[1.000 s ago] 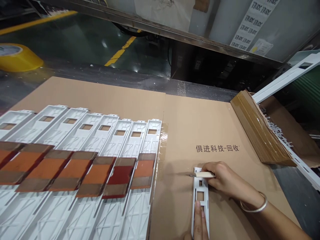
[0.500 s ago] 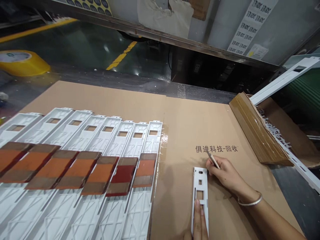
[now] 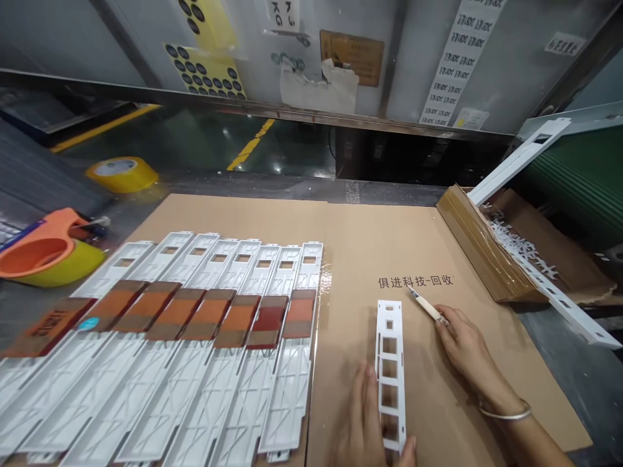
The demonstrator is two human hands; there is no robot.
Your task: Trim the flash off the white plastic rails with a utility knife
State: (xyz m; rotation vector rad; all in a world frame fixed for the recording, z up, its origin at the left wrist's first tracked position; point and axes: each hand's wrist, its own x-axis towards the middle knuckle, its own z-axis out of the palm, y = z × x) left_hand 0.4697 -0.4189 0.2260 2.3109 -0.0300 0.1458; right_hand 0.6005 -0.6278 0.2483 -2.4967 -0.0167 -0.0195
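A short white plastic strip (image 3: 390, 370) with square cut-outs lies on the cardboard sheet (image 3: 370, 246). My left hand (image 3: 367, 421) grips its near end, fingers along its left side and thumb at the bottom. My right hand (image 3: 462, 350) rests just right of the strip, closed on a small knife (image 3: 426, 307) with a pale handle, its blade pointing up-left toward the printed characters (image 3: 415, 281).
A row of long white plastic parts (image 3: 204, 363) with brown and orange tape bands fills the left. An orange tape dispenser (image 3: 43, 250) and a yellow tape roll (image 3: 121, 174) lie far left. A taped cardboard box (image 3: 481, 250) with white strips (image 3: 545, 279) stands right.
The view has tilted up and the strip now shows in full. My right hand drew the knife away from the strip's top. My left hand shifted from pressing on the strip to gripping its near end.
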